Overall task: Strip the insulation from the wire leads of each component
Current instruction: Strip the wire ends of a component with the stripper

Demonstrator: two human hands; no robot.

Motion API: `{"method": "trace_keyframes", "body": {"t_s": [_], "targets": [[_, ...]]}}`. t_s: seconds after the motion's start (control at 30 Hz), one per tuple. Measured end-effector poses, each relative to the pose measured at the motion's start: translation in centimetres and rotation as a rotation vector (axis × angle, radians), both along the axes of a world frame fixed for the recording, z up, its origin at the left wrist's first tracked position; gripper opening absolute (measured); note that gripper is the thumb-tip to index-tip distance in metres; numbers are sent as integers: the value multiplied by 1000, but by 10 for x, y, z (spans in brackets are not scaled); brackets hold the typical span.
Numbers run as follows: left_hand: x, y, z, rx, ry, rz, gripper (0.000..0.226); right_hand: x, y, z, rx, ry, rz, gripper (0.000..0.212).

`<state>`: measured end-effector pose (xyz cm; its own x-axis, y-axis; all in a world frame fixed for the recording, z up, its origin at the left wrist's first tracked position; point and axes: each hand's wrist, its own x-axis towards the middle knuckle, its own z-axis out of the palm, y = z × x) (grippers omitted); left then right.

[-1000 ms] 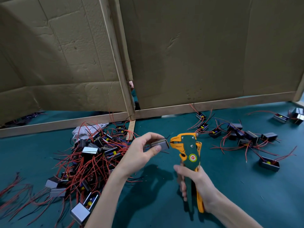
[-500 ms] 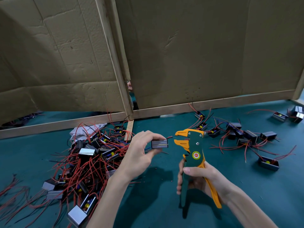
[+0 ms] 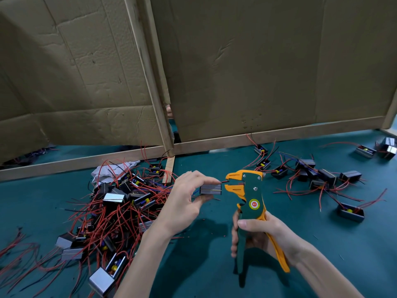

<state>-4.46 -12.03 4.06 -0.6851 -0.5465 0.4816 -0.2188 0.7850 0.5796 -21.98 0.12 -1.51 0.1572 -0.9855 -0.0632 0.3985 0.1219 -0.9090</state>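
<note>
My left hand [image 3: 184,198] pinches a small grey metal component [image 3: 210,189] between thumb and fingers, above the green table. A short red lead [image 3: 224,181] sticks out from it to the right, its tip at the open jaws of a green and orange wire stripper [image 3: 249,203]. My right hand [image 3: 255,235] grips the stripper's two handles, which stand spread apart, and holds the tool upright with its jaws pointing left.
A dense pile of components with red leads [image 3: 111,207] lies left of my left hand, partly on a white cloth [image 3: 111,168]. A looser group of components [image 3: 318,177] lies at the right. Cardboard panels on wooden rails [image 3: 257,138] wall off the table's far side.
The stripper's handles spread and its jaws opened. My left hand brought the component right, so the red lead's tip now sits at the jaws.
</note>
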Motion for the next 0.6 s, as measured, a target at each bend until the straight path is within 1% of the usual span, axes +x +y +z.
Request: {"method": "trace_keyframes", "body": {"t_s": [0.3,0.6], "targets": [[-1,2,1,21,-11,-3,31,1,2,6,27,21,-3,18],[-2,4,2,-12,-12,4,32,3,3,5,88,46,-68,25]]}}
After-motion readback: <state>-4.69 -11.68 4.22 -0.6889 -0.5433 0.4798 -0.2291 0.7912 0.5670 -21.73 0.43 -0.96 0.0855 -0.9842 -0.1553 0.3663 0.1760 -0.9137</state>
